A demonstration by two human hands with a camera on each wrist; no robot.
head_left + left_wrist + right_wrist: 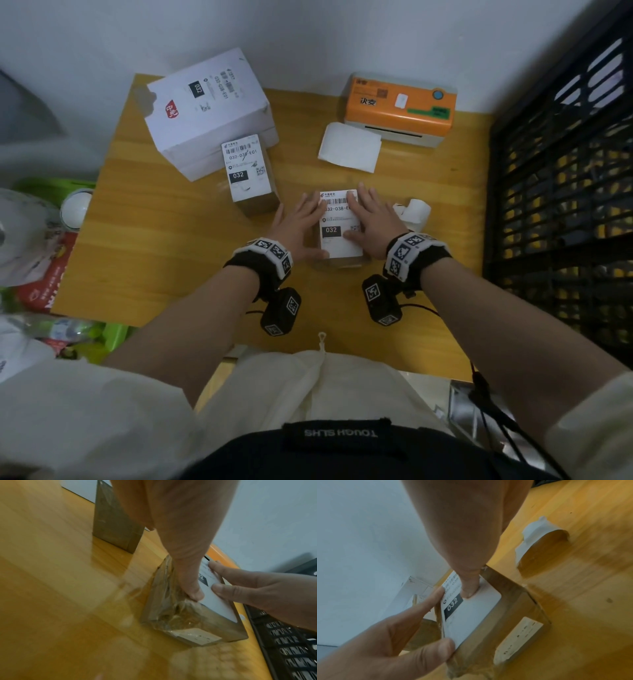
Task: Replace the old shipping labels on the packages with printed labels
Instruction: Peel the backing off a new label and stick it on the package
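A printed label [339, 222] is pressed flat onto the small box [342, 262] at the table's [171, 240] centre by the left hand [301, 226] and right hand [371, 222], fingers extended, nothing grasped. Two other boxes already carry labels; apparently only smoothing remains.

A yellow wooden table [164, 240] carries an orange label printer [399, 108] at its far edge; left of it a large white carton [205, 113]; nearer, two small brown labelled parcels [253, 178] [342, 236], blank label sheets [349, 147] and curled backing paper [412, 214].

Open counter [164, 260] is left at the near left; the far side is blocked by a white box [205, 109], label printer [399, 106] and, rightward, a black crate [561, 192]
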